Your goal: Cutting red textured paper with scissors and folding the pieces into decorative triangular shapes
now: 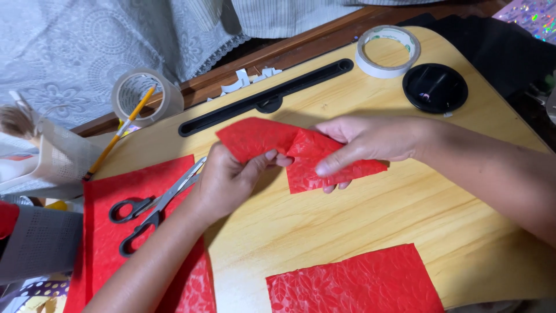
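Both of my hands hold one piece of red textured paper just above a light wooden lap desk. My left hand pinches its left part between thumb and fingers. My right hand grips its right part, thumb on top and fingers underneath, and the paper bends between the two hands. Black-handled scissors lie on a larger red sheet just left of my left hand.
Another red textured sheet lies at the desk's near edge. A white tape roll and a round black recess sit at the far right, a black slot along the back. A clear tape roll, a yellow pencil and a white mesh holder stand at the left.
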